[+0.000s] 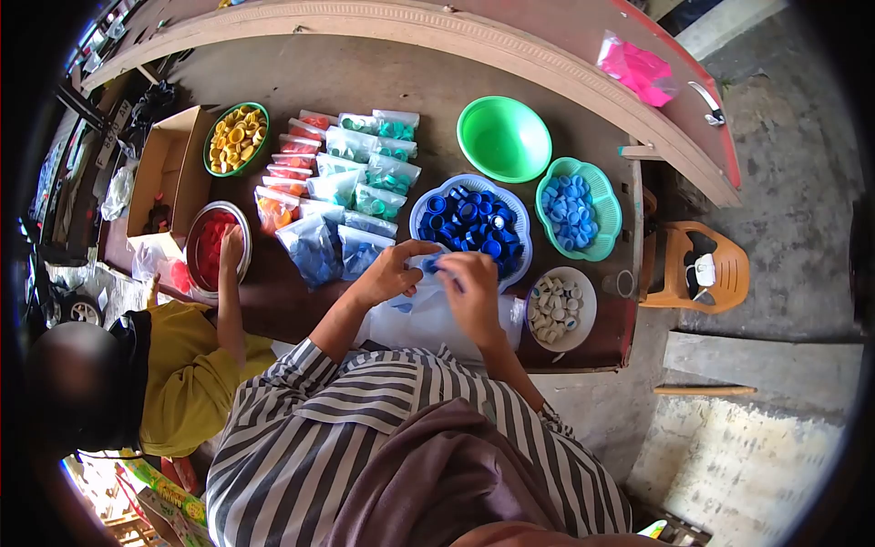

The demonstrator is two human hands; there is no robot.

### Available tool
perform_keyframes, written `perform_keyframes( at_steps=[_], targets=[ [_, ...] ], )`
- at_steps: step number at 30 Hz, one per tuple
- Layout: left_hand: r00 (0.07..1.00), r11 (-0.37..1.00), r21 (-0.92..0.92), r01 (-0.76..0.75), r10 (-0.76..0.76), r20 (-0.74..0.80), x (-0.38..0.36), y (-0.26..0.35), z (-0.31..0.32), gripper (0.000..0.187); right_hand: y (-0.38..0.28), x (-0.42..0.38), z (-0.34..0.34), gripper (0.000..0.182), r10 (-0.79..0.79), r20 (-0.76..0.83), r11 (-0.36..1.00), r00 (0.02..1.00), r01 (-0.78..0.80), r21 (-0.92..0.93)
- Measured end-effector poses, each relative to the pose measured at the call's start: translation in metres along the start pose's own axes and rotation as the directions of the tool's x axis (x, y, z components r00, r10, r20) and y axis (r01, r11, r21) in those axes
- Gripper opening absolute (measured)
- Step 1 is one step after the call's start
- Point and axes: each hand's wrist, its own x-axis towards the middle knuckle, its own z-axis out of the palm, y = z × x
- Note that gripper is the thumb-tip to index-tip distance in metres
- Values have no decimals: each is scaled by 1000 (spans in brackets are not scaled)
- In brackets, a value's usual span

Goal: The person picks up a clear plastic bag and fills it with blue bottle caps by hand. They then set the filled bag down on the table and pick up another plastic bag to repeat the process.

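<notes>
My left hand is closed on the edge of a clear plastic bag, in front of the basket of dark blue caps. Close beside it, my right hand has its fingers bent together at the bag's mouth, with a dark blue bottle cap at the fingertips. Just beyond both hands stands a pale blue basket heaped with dark blue bottle caps. More clear plastic bags lie on the table edge against my body. The fingers partly hide what is in the bag.
Filled bags of orange, green and blue caps lie in rows. Around them stand a green bowl, a turquoise basket, a bowl of white caps, yellow caps and a cardboard box. A co-worker's hand reaches into red caps.
</notes>
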Motion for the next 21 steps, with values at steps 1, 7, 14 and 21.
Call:
perform_keyframes(
  at_steps=[1, 7, 14, 21],
  targets=[
    [1000, 1000, 6, -10, 10, 8, -1, 0, 2, 56, -9, 0, -3, 24, -39, 112, 992, 993, 52, -113],
    [999, 999, -5, -32, 32, -36, -10, -7, -3, 52, 42, -4, -1, 15, 256, -219, 954, 942, -210, 212],
    [998, 999, -39, -12, 10, -65, -15, -1, -17, 52, 149, -4, 30, 16, 267, -10, 920, 964, -258, -295],
    [997, 999, -30, 14, -17, -72, -16, 1, -18, 52, 170, 6, 54, 18, 292, 132, 845, 947, -192, -499]
  ],
)
